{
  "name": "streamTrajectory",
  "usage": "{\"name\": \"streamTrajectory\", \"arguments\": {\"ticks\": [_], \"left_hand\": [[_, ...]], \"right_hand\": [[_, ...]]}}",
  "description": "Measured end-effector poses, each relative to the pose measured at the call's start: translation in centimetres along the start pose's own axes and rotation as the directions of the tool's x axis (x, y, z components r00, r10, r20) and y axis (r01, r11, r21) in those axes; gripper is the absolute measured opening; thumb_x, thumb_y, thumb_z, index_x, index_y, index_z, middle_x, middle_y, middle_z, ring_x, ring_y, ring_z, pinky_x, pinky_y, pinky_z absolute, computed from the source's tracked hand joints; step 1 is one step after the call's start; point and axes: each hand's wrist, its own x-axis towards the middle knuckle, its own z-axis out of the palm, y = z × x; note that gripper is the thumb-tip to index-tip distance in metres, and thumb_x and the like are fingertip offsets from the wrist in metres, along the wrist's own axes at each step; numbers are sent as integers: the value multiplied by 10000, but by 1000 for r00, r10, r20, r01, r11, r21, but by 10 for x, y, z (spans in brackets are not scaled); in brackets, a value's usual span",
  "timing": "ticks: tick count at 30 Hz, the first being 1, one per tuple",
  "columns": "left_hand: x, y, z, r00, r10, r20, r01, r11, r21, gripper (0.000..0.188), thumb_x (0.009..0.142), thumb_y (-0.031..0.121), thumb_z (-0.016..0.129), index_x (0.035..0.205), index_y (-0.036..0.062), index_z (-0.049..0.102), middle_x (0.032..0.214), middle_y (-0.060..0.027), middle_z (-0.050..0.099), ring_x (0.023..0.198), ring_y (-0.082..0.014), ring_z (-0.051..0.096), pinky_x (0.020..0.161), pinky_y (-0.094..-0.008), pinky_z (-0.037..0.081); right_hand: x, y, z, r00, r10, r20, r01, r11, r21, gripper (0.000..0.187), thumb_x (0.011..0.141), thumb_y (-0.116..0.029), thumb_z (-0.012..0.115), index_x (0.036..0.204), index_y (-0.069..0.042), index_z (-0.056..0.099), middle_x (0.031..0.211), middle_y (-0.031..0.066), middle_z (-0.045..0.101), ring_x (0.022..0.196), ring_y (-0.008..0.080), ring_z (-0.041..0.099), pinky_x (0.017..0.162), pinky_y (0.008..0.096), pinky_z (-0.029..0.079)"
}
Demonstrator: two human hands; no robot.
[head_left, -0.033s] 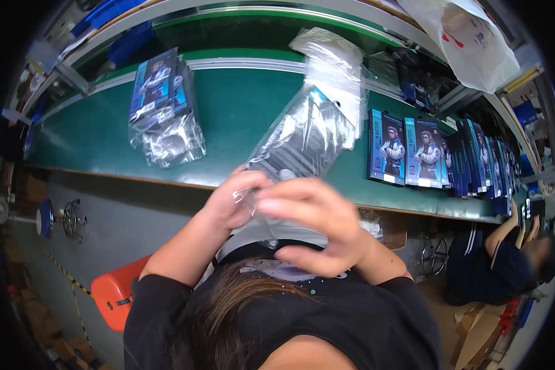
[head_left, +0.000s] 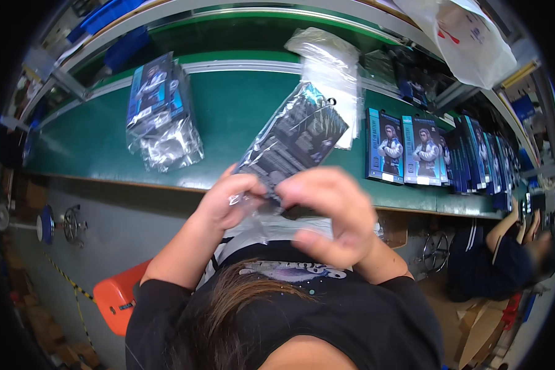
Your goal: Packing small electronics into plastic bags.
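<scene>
A dark flat box in a clear plastic bag [head_left: 293, 135] slants up and away over the green bench's near edge. My left hand [head_left: 228, 200] is closed round its near end, pinching loose plastic film too. Just right of that end is my right hand [head_left: 336, 213], fingers curved and apart from the thumb. It is smeared by motion, and nothing shows in its grasp; whether a fingertip touches the bag I cannot tell. Beyond the held box lies a stack of clear flat bags [head_left: 333, 61].
Bagged boxes [head_left: 157, 98] are piled at the left of the green bench [head_left: 228, 92]. Several upright boxes [head_left: 422, 151] stand in a row at the right. A white plastic bag [head_left: 475, 49] hangs above them. A co-worker [head_left: 499, 262] sits far right; an orange stool [head_left: 114, 302] is lower left.
The bagged box has turned slightly and shows its dark printed face more plainly. My right hand has shifted a little to the right; my left hand keeps its grip.
</scene>
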Motion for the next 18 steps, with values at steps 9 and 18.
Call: {"name": "streamTrajectory", "arguments": {"ticks": [9,18], "left_hand": [[-30,62,15,942,272,-196,-160,879,449,737,531,-85,526,1266,-74,470,1136,-175,588,960,-219,599,823,-274,464],[-31,194,-24,605,675,421,158,-621,768,578,806,168,602,1356,76,452,1390,-229,390,1267,-340,404,1035,-366,325]], "right_hand": [[11,52,-22,767,474,-432,-431,880,199,297,910,-84,548,1189,17,539,985,76,592,830,120,556,735,242,453],[40,81,-7,761,589,-272,-526,805,274,289,915,-121,564,1183,-19,526,966,53,591,785,85,566,708,220,449]]}}
